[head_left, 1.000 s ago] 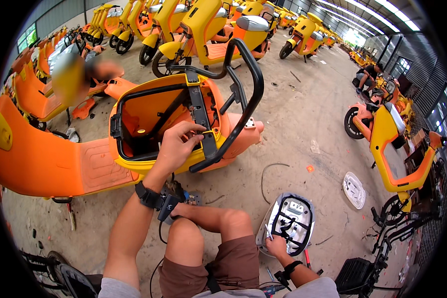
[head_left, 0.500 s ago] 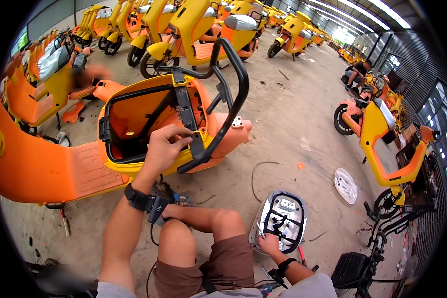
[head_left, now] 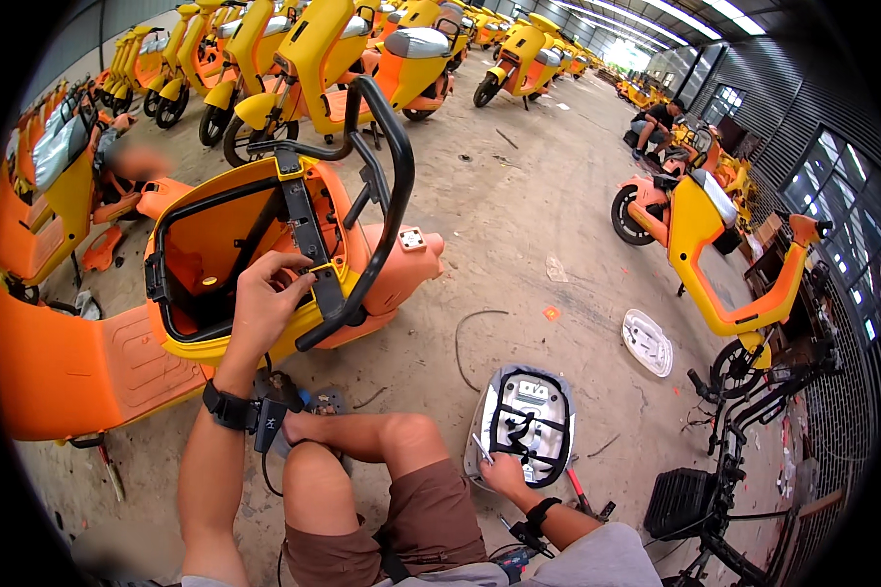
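An orange and yellow scooter body (head_left: 181, 344) stands at the left with its seat compartment uncovered. My left hand (head_left: 266, 305) is over the compartment's rear right corner, thumb and fingers pinched together beside the black crosspiece (head_left: 310, 227). Whatever lies between those fingertips is too small to make out. Behind that crosspiece rises a black tubular grab rail (head_left: 397, 157). Down at the right, my right hand (head_left: 504, 475) is closed round a slim silver tool (head_left: 482, 448), its kind unclear. That hand is at the near left edge of an upturned scooter seat (head_left: 555, 399) on the floor.
A white plastic shell (head_left: 647, 342) lies right of the seat, and a red-handled tool (head_left: 577, 485) is near it. Left of the seat curves a dark cable (head_left: 458, 342). A stripped scooter frame (head_left: 719, 489) stands at the right; a person (head_left: 653, 127) crouches farther back.
The whole view has swung to the right, so everything appears farther left. My left hand stays pinched at the compartment corner, and my right hand still holds the silver tool by the seat.
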The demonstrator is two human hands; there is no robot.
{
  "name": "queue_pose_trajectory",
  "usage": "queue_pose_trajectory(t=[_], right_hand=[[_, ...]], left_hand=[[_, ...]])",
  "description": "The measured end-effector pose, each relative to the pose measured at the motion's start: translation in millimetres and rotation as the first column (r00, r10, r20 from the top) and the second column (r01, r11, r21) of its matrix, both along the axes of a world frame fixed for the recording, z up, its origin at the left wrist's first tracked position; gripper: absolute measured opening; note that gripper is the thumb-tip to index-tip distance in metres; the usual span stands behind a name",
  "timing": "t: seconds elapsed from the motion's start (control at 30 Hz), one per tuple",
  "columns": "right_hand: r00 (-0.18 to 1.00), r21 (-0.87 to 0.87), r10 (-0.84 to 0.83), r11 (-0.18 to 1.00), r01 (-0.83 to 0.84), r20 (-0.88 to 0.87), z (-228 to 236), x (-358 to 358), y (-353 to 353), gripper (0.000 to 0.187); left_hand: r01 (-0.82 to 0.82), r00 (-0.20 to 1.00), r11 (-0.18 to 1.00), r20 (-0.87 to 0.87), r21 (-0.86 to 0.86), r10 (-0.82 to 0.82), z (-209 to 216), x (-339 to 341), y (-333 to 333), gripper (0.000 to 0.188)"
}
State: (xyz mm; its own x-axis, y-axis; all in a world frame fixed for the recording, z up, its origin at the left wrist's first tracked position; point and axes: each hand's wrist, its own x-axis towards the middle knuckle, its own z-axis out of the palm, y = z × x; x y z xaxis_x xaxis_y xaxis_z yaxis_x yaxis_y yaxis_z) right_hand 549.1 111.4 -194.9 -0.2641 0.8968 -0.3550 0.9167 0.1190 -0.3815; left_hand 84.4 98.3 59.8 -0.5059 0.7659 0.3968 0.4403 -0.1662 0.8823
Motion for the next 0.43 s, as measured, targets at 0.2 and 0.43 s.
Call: queue_pose_trajectory(t=[0.2,0.43], right_hand=[[1.000,-0.018,0.010,1.000,-0.010,0.008,1.0,-4.0,-0.2,0.037],[0.999,-0.016,-0.018,1.000,0.019,0.027,1.0,-2.2,-2.9,0.037]], left_hand=[[-0.009,1.000,1.000,-0.010,-0.015,0.009,-1.9,-1.4,0.1,0.018],[0.013,1.000,1.000,-0.005,-0.020,-0.013,-7.5,-5.8,2.5,0.023]])
